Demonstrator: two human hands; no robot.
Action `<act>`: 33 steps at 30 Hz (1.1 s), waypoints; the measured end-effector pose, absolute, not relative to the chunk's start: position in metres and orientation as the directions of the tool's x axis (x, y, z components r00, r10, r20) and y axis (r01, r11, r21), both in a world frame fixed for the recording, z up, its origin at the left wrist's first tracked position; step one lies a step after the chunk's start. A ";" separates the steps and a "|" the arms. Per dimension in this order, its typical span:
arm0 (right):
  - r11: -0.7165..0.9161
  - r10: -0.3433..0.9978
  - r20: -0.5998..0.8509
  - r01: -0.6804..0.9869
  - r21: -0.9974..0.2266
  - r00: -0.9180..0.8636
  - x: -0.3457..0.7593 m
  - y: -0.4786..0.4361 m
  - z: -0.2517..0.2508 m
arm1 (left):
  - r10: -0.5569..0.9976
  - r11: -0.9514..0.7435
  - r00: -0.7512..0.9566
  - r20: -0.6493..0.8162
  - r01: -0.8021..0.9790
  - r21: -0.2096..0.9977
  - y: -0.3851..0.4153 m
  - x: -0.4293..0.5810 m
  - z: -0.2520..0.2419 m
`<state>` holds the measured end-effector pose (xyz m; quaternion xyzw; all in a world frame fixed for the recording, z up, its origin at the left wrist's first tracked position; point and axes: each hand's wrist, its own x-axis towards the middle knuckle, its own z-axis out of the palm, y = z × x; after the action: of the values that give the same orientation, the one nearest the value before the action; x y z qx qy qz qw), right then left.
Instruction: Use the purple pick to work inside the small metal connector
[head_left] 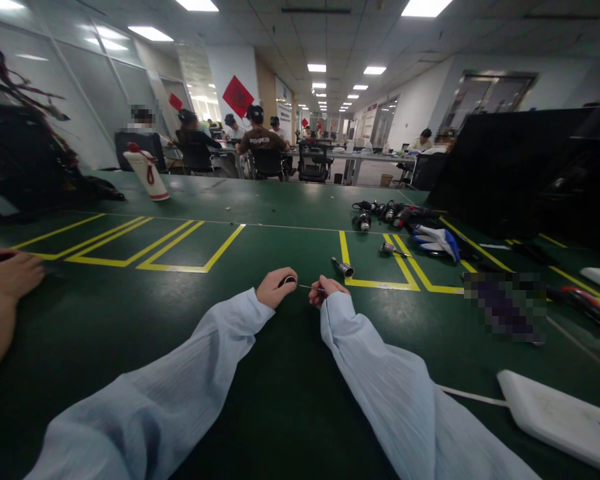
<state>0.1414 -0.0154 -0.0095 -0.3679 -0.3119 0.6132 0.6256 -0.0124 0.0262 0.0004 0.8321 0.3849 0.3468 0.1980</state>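
My left hand (276, 288) is closed round a small cylindrical metal part (289, 281), whose round end faces right. From that end a thin rod (304, 287) reaches toward my right hand (326, 291), whose fingers are pinched on it. Both hands are just above the green table (280, 347), near its middle. To the right of my right hand, a metal socket piece (343, 267) lies at a yellow tape corner. Another metal piece with a thin shank (391, 249) lies further back to the right.
Power tools (390, 213) and a blue-white glove (436, 241) lie at the back right. A white device (560, 413) with a cable is at front right. A white cup (147, 175) stands back left. Another person's hand (10, 273) rests at far left.
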 end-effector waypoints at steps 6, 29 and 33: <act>-0.066 0.996 -0.087 -0.501 -0.863 0.020 0.144 -0.015 -0.007 | 0.780 -0.624 0.476 0.406 0.541 0.564 0.023 -0.013 0.000; -0.129 0.974 -0.063 -0.305 -0.944 -0.218 0.174 -0.065 -0.004 | 0.655 -0.751 0.740 0.152 0.659 0.029 -0.085 -0.006 0.017; -0.097 0.988 -0.054 -0.312 -0.945 -0.143 0.192 -0.079 0.005 | 0.647 -0.758 0.753 0.115 0.652 -0.002 -0.093 -0.004 0.021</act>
<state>0.1917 -0.0791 0.0053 -0.3972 -0.4253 0.6250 0.5203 -0.0043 -0.0927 0.0208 0.9361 0.3470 0.0538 -0.0209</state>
